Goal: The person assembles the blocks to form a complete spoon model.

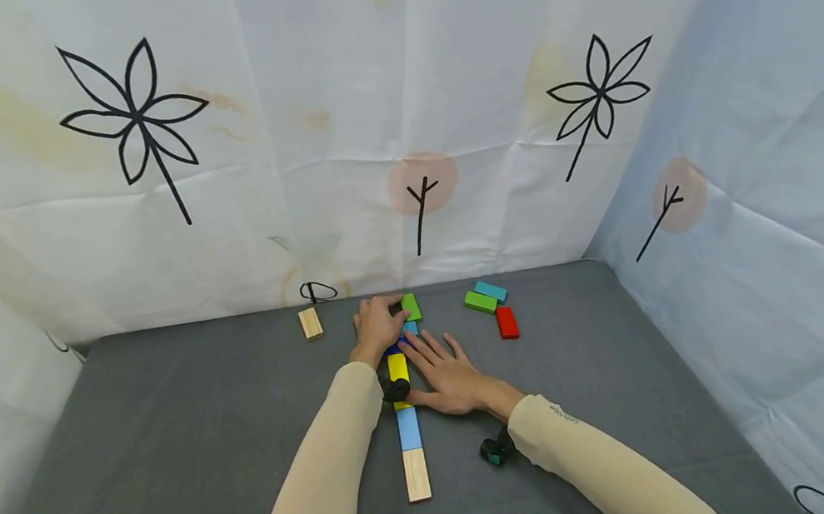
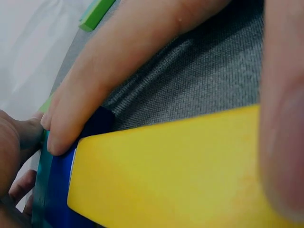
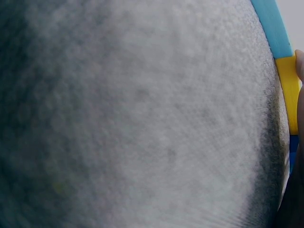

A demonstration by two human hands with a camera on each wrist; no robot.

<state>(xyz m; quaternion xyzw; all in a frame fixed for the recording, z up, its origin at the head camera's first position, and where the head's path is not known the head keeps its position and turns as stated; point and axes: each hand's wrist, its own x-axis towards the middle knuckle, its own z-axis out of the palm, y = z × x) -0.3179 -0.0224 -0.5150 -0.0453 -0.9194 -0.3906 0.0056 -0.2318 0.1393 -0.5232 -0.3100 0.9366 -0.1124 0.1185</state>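
Observation:
A line of coloured wooden blocks runs away from me along the grey surface. From near to far it shows a plain wood block (image 1: 417, 476), a light blue block (image 1: 409, 430), yellow (image 1: 397, 366), a dark blue block (image 2: 64, 190), a second light blue block (image 1: 410, 327) and a green block (image 1: 412, 307). My left hand (image 1: 374, 328) pinches the green block at the far end between thumb and fingers. Spread flat, my right hand (image 1: 451, 378) lies beside the line; its fingertips touch the dark blue block and its thumb reaches the yellow part.
To the right lie a loose green block (image 1: 480, 302), a blue block (image 1: 490, 290) and a red block (image 1: 508, 323). A plain wood block (image 1: 310, 324) lies to the left. Patterned white cloth (image 1: 323, 132) hangs behind the grey surface (image 1: 198, 447) and along its sides.

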